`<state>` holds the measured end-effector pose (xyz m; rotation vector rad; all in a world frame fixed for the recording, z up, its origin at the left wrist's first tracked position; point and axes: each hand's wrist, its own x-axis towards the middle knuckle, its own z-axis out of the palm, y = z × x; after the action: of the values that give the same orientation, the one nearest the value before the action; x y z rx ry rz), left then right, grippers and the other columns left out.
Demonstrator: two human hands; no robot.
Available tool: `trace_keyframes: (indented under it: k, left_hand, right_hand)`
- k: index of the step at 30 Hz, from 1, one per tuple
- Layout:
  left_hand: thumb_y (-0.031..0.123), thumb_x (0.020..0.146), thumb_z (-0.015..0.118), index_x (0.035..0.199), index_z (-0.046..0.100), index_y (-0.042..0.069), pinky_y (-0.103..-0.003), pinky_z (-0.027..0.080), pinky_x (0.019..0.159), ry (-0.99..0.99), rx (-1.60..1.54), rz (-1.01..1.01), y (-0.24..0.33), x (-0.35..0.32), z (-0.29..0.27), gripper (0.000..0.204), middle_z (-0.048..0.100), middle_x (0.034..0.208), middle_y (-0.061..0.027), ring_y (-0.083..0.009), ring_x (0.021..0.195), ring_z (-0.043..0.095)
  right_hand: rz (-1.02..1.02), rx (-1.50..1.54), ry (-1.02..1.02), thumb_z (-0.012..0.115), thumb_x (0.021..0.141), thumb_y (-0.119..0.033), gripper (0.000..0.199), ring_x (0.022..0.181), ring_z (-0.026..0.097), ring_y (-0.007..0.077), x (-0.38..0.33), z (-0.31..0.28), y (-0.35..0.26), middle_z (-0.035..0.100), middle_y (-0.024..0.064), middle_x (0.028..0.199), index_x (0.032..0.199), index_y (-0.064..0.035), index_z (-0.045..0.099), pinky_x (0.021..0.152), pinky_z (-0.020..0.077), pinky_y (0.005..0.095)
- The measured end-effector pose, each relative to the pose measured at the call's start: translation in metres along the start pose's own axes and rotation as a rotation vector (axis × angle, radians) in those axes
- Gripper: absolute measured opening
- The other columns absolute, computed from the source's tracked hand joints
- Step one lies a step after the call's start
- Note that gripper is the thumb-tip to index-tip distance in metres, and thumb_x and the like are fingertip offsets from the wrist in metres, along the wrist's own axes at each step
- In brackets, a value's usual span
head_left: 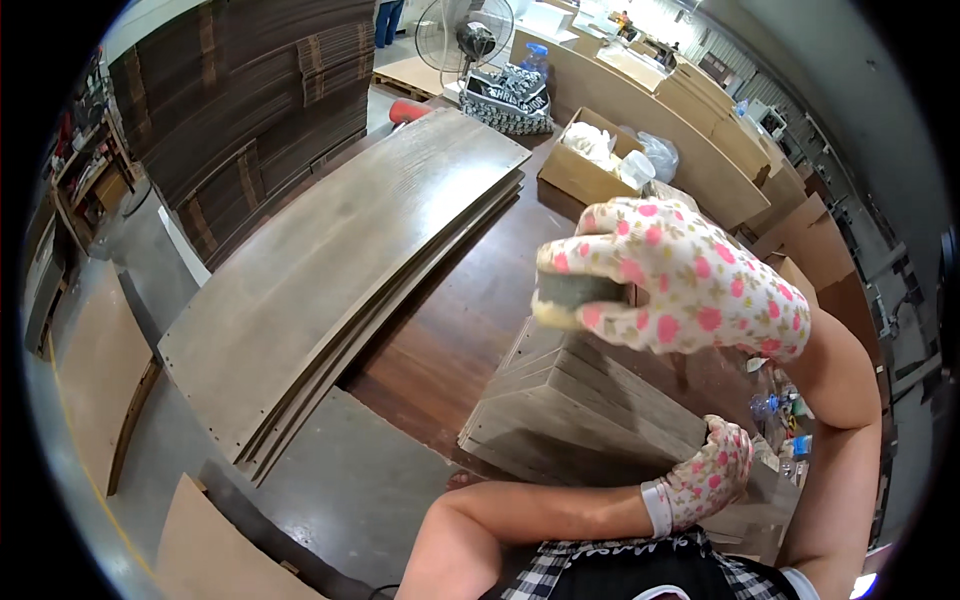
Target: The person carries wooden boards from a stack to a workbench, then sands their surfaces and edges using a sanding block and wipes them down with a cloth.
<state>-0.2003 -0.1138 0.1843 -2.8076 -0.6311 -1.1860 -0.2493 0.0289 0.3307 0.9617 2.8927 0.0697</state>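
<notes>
My right hand (690,280), in a white glove with pink flowers, is raised above a stack of grey-brown wood-grain boards (580,410). Its fingers are closed round a dark grey block with a pale yellow, sponge-like edge (575,295). The block looks slightly blurred and apart from the boards. My left forearm crosses low in front of me, and my left hand (705,475), in a matching glove, grips the right end of the boards. Part of its fingers is hidden. Left of these lies another stack of large grey-brown panels (350,250), shiny on top.
A reddish-brown wooden table (430,350) bears both stacks. Behind are a cardboard box (575,175) with white cloths, a patterned bag (505,100) and a standing fan (475,40). Tall dark stacked sheets (250,100) stand at the back left. Curved panels (105,370) stand at the left.
</notes>
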Motion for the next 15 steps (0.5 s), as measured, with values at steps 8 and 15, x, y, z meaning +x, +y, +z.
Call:
trace_keyframes:
  k: [8, 15]
  left_hand:
    - [0.037, 0.082, 0.045, 0.098, 0.057, -0.007, -0.04, 0.042, 0.069, 0.025, 0.086, 0.023, -0.009, -0.005, -0.003, 0.048, 0.051, 0.078, -0.0114, -0.0256, 0.074, 0.052]
    - [0.054, 0.081, 0.048, 0.088, 0.059, 0.0, -0.039, 0.041, 0.072, -0.001, 0.138, -0.011, -0.009, 0.003, -0.003, 0.056, 0.052, 0.075, -0.009, -0.0221, 0.071, 0.052]
  right_hand:
    - [0.153, -0.161, -0.259, 0.065, 0.081, -0.025, 0.033, 0.078, 0.063, 0.025, 0.021, -0.001, 0.003, 0.063, 0.0124, 0.085, 0.107, -0.006, 0.064, 0.071, 0.0516, 0.0343]
    - [-0.076, 0.293, 0.011, 0.066, 0.079, -0.021, 0.032, 0.082, 0.062, 0.025, -0.005, 0.026, 0.033, 0.061, 0.0119, 0.087, 0.108, -0.006, 0.063, 0.073, 0.0516, 0.0352]
